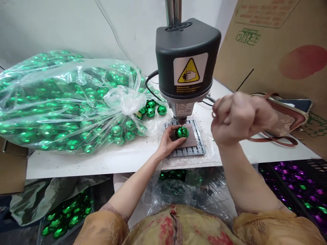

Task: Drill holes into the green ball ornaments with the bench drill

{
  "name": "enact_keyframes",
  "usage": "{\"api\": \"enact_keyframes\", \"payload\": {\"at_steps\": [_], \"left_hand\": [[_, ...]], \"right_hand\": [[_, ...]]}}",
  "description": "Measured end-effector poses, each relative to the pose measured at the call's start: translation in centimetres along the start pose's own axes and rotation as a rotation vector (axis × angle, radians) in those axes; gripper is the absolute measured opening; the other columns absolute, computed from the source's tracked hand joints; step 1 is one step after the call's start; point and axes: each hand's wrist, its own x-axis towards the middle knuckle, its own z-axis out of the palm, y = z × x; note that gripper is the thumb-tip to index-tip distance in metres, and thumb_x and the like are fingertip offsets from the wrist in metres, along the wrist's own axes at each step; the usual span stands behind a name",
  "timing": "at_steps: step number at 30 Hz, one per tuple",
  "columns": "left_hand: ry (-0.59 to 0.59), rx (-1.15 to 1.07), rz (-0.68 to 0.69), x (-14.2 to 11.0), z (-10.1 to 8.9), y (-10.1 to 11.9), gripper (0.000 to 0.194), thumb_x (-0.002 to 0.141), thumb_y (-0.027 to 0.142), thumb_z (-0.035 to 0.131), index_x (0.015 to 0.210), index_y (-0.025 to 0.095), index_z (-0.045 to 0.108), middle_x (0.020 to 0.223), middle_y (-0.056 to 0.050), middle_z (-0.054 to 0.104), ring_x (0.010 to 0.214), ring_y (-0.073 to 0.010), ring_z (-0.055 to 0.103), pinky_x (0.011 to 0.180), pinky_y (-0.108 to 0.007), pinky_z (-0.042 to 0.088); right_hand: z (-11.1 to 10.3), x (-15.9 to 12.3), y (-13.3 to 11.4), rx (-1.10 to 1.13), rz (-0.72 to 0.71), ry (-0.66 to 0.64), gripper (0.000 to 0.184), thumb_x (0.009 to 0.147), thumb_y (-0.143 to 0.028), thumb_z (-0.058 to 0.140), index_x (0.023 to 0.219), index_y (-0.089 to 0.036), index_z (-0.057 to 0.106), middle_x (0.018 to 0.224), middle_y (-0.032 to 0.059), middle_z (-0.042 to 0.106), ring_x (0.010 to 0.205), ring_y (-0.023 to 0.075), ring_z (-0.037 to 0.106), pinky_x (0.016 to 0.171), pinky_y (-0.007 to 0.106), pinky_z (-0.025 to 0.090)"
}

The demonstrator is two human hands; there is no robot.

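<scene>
My left hand [170, 140] is closed around the side of a shiny green faceted ball [182, 132], thumb at the front and fingers behind. The ball rests on a brown board over the slotted base plate [200, 146] of a small drill press [187, 58]. Directly above, the chuck [182, 120] points its bit down at the top of the ball; whether the tip has entered is too small to tell. To the right of the machine, my right hand [240, 117] is raised in a fist around the feed handle [209, 99], whose grip is mostly hidden by the fingers.
A large clear bag [63, 98] of green balls lies at the left, with several loose balls [150, 111] by its knot. A handbag [286, 115] and a cardboard box [276, 51] stand right. Below the table edge are a green-ball bin [67, 217] and a purple-ball crate [298, 183].
</scene>
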Motion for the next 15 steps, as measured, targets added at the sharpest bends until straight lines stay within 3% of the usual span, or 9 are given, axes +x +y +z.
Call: {"api": "enact_keyframes", "payload": {"at_steps": [2, 6, 9, 12, 15], "left_hand": [[0.03, 0.054, 0.022, -0.3, 0.1, 0.5, 0.049, 0.076, 0.043, 0.084, 0.114, 0.022, 0.062, 0.116, -0.009, 0.066, 0.109, -0.0257, 0.064, 0.098, -0.041, 0.05], [0.121, 0.302, 0.159, -3.3, -0.2, 2.1, 0.041, 0.075, 0.042, 0.083, 0.104, 0.022, 0.062, 0.104, -0.008, 0.066, 0.102, -0.0267, 0.062, 0.09, -0.042, 0.05], [-0.118, 0.452, 0.339, -7.6, -0.4, 2.4, 0.04, 0.076, 0.045, 0.081, 0.105, 0.024, 0.063, 0.098, -0.008, 0.067, 0.093, -0.0256, 0.063, 0.082, -0.04, 0.052], [-0.404, 0.641, 0.56, -11.2, -0.5, 1.3, 0.038, 0.08, 0.048, 0.078, 0.11, 0.027, 0.066, 0.103, -0.01, 0.07, 0.1, -0.0285, 0.065, 0.088, -0.044, 0.052], [-0.43, 0.657, 0.638, -11.4, -1.1, 0.2, 0.048, 0.079, 0.055, 0.078, 0.118, 0.029, 0.065, 0.117, -0.012, 0.07, 0.116, -0.0325, 0.063, 0.099, -0.049, 0.049]], "right_hand": [[1.0, 1.6, -0.3, -0.054, 0.095, 0.061, 0.045, 0.084, -0.018, 0.059, 0.052, -0.02, 0.027, 0.042, -0.0081, 0.028, 0.036, 0.004, 0.025, 0.038, 0.025, 0.02], [2.3, 3.8, -0.5, -0.079, 0.209, 0.015, 0.041, 0.085, -0.02, 0.059, 0.056, -0.023, 0.03, 0.041, -0.0091, 0.034, 0.036, 0.0039, 0.027, 0.038, 0.025, 0.019], [2.4, 3.9, -0.5, -0.069, 0.185, 0.001, 0.039, 0.086, -0.021, 0.059, 0.059, -0.024, 0.031, 0.042, -0.0092, 0.034, 0.036, 0.0045, 0.027, 0.04, 0.025, 0.019], [2.4, 3.6, -0.6, -0.065, 0.172, 0.026, 0.038, 0.086, -0.02, 0.058, 0.059, -0.024, 0.032, 0.042, -0.0088, 0.034, 0.036, 0.0049, 0.026, 0.041, 0.026, 0.018], [2.4, 3.5, -0.6, -0.058, 0.183, 0.037, 0.037, 0.086, -0.02, 0.058, 0.059, -0.023, 0.032, 0.043, -0.0086, 0.034, 0.036, 0.0041, 0.026, 0.041, 0.026, 0.018]]}}
